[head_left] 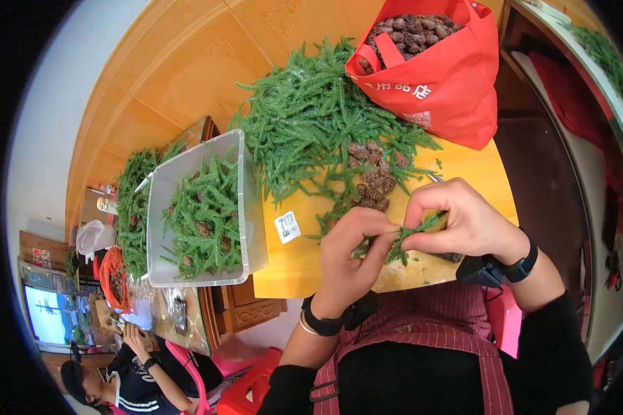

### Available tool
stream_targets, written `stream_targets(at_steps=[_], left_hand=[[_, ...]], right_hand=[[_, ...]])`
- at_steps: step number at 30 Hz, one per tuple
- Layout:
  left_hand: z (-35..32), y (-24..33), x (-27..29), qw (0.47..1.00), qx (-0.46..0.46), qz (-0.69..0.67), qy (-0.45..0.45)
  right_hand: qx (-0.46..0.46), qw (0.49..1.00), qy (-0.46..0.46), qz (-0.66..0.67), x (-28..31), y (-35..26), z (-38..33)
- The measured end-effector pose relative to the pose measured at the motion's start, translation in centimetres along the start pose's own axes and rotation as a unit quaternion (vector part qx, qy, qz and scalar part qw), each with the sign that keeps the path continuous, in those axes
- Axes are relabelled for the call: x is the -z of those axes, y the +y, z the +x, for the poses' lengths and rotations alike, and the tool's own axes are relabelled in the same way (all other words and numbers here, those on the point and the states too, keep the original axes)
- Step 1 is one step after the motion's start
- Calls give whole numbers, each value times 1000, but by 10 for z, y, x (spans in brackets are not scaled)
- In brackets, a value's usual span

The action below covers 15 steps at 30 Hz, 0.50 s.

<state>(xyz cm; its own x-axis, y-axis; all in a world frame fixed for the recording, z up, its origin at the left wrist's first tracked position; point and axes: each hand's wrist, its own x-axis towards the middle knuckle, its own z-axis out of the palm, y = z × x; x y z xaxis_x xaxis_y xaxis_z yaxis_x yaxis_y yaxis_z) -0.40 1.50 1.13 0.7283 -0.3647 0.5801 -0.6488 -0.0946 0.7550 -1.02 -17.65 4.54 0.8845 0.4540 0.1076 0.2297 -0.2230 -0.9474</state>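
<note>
My left hand [356, 249] and my right hand [467, 218] meet over the front edge of the yellow table. Between them is a small green artificial pine sprig [396, 252], pinched by the fingertips of both hands. Its needles show below and between my fingers; whether a pinecone is attached is hidden. Just beyond my fingers lies a cluster of brown pinecones [375, 178]. Behind it spreads a large heap of loose green sprigs [304, 111].
A red bag [457, 90] full of pinecones stands at the table's back right. To the left is a clear plastic bin [255, 228] of sprigs with pinecones. A white label [286, 227] lies on the table. Another person [138, 377] sits at lower left near a second table.
</note>
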Motion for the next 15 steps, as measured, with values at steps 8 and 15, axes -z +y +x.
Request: stream_targets(at_steps=[8,15], left_hand=[[3,2,-4,990,136,-36,24],[7,6,-2,959,248,-133,23]], right_hand=[[174,925,122,-315,-6,1,1],[232,829,160,-483,-11,-4,8]])
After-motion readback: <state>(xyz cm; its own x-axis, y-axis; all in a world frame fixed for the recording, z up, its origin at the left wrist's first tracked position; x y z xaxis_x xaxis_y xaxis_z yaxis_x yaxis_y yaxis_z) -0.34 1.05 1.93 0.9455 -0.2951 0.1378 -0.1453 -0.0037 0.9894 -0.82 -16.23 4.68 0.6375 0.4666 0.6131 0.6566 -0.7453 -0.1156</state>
